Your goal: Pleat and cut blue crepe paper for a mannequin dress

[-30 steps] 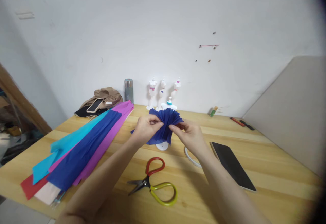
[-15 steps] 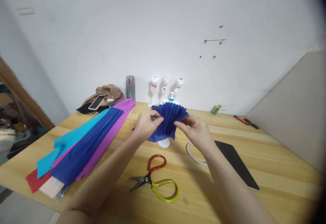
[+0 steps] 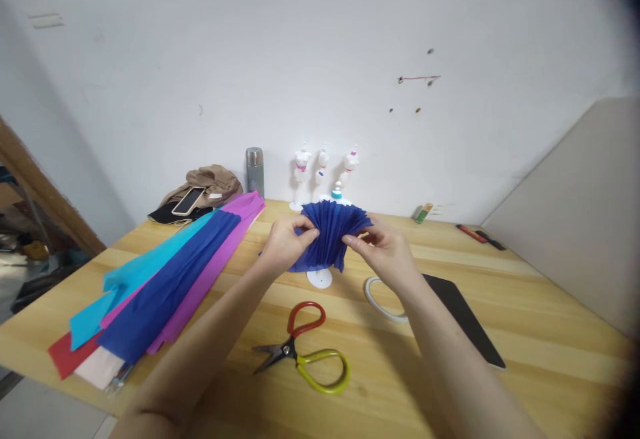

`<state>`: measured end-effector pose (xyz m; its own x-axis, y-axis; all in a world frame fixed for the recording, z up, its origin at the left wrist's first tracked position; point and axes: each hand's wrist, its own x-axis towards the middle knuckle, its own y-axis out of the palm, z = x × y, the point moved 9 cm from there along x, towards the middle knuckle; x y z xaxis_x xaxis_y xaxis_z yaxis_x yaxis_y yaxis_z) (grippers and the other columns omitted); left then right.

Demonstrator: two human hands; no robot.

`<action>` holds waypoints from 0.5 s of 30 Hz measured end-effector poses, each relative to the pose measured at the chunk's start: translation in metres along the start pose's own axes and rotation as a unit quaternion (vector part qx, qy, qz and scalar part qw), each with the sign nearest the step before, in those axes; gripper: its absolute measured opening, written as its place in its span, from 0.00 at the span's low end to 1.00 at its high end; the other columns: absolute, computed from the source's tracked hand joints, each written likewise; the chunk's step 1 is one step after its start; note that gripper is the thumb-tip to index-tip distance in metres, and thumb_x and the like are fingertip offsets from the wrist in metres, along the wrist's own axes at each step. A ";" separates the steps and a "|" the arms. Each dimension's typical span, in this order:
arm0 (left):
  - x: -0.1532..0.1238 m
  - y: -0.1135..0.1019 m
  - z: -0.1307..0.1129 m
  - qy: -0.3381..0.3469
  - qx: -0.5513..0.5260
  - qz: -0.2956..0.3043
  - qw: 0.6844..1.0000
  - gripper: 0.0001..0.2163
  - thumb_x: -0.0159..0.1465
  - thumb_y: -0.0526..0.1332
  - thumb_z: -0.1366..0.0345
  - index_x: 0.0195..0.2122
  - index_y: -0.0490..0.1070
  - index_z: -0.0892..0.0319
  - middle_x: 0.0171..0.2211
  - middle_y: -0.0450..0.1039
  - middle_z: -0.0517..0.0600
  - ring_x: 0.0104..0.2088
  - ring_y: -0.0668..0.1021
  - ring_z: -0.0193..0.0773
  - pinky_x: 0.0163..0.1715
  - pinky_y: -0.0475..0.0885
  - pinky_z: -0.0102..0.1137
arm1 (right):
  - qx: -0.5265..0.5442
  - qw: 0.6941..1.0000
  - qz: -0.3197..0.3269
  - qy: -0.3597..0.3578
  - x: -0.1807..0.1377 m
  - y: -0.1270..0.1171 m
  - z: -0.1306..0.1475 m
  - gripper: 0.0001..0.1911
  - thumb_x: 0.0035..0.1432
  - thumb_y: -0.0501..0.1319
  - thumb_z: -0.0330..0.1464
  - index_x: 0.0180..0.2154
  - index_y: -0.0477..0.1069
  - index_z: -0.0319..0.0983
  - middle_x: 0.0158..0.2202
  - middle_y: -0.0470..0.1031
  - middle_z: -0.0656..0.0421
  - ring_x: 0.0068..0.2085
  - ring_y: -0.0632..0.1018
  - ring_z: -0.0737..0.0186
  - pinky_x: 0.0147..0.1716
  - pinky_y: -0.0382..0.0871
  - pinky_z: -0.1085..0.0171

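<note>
Hands: blue folds are pinched by left hand (image 3: 287, 244) and right hand (image 3: 386, 252), thumbs now parted wider than a second ago.
Pleats: the pleated blue sheet (image 3: 332, 232) has been fanned broader, held before the white figure (image 3: 337, 194), above a round white base (image 3: 319, 280).
Forearms: stretched forward, converging, thumbs turned inward.
Scissors: open red-and-yellow scissors (image 3: 288, 348) are left lying nearer the camera.

We face a pale, marked wall (image 3: 240, 59) behind a light wooden surface (image 3: 550, 332); a greyish panel (image 3: 575, 206) borders its right, with pale floor (image 3: 55, 412) showing lower left.
</note>
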<state>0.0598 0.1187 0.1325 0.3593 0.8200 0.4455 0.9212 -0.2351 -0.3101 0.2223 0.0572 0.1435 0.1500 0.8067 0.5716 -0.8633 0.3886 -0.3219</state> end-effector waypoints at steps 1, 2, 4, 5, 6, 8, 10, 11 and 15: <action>0.000 0.000 0.000 -0.002 0.002 0.004 1.000 0.06 0.56 0.60 0.70 0.22 0.71 0.61 0.22 0.71 0.45 0.25 0.71 0.32 0.27 0.66 0.26 | 0.005 1.000 0.003 -0.003 0.000 0.001 0.001 0.06 0.48 0.64 0.36 0.24 0.74 0.40 0.33 0.76 0.56 0.30 0.75 0.62 0.25 0.69 0.64; 0.000 0.000 -0.001 -0.005 0.006 0.006 1.000 0.06 0.56 0.60 0.70 0.22 0.71 0.61 0.21 0.70 0.45 0.25 0.71 0.31 0.27 0.65 0.26 | 0.010 1.000 0.007 -0.002 0.001 0.001 0.000 0.06 0.48 0.64 0.36 0.25 0.74 0.40 0.31 0.76 0.56 0.29 0.75 0.62 0.25 0.69 0.64; 0.000 0.000 -0.001 -0.010 0.017 0.007 1.000 0.06 0.56 0.59 0.69 0.23 0.71 0.61 0.21 0.69 0.44 0.25 0.70 0.31 0.27 0.65 0.26 | 0.017 1.000 0.012 0.009 0.001 0.003 -0.004 0.07 0.47 0.65 0.37 0.26 0.75 0.40 0.28 0.76 0.57 0.27 0.74 0.62 0.25 0.69 0.64; 0.000 -0.001 -0.002 -0.010 0.022 0.005 1.000 0.06 0.56 0.59 0.69 0.23 0.71 0.61 0.21 0.69 0.44 0.25 0.70 0.31 0.27 0.64 0.26 | 0.018 1.000 0.012 0.017 0.001 0.003 -0.006 0.07 0.47 0.65 0.37 0.26 0.75 0.40 0.27 0.76 0.57 0.27 0.74 0.62 0.26 0.69 0.63; 0.000 -0.001 -0.003 -0.008 0.026 0.002 1.000 0.06 0.56 0.59 0.69 0.23 0.71 0.61 0.21 0.68 0.44 0.25 0.70 0.31 0.27 0.64 0.26 | 0.019 0.999 0.012 0.024 0.001 0.003 -0.009 0.08 0.46 0.65 0.38 0.26 0.75 0.40 0.26 0.76 0.57 0.26 0.74 0.62 0.26 0.69 0.63; 0.000 -0.002 -0.004 -0.001 0.029 0.001 1.000 0.06 0.56 0.59 0.69 0.23 0.70 0.60 0.20 0.68 0.44 0.24 0.69 0.31 0.26 0.63 0.26 | 0.020 0.999 0.014 0.032 0.001 0.004 -0.013 0.09 0.46 0.66 0.38 0.27 0.75 0.40 0.25 0.76 0.57 0.26 0.74 0.61 0.27 0.68 0.62; 0.000 -0.001 -0.004 0.005 0.029 0.004 1.000 0.06 0.56 0.59 0.69 0.23 0.70 0.60 0.20 0.67 0.44 0.24 0.69 0.31 0.26 0.63 0.26 | 0.022 0.999 0.017 0.034 0.000 0.005 -0.015 0.09 0.46 0.66 0.38 0.27 0.76 0.40 0.25 0.76 0.57 0.27 0.74 0.61 0.27 0.68 0.62; 0.000 -0.001 -0.004 0.008 0.028 0.006 1.000 0.06 0.56 0.59 0.69 0.23 0.70 0.60 0.20 0.67 0.43 0.24 0.68 0.31 0.26 0.62 0.26 | 0.022 0.999 0.017 0.036 0.000 0.005 -0.016 0.09 0.46 0.66 0.38 0.27 0.76 0.40 0.25 0.75 0.57 0.26 0.73 0.61 0.28 0.68 0.62; 0.000 0.000 -0.003 0.010 0.014 0.011 1.000 0.06 0.56 0.59 0.69 0.22 0.70 0.61 0.20 0.66 0.43 0.23 0.67 0.30 0.26 0.62 0.26 | 0.043 0.997 0.019 0.054 0.001 0.005 -0.022 0.10 0.46 0.66 0.39 0.28 0.76 0.39 0.25 0.75 0.57 0.26 0.73 0.62 0.29 0.69 0.61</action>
<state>0.0605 0.1176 0.1350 0.3831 0.8037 0.4554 0.9085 -0.2387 -0.3431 0.2289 0.0697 0.1254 0.1647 0.8652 0.4737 -0.9066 0.3220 -0.2730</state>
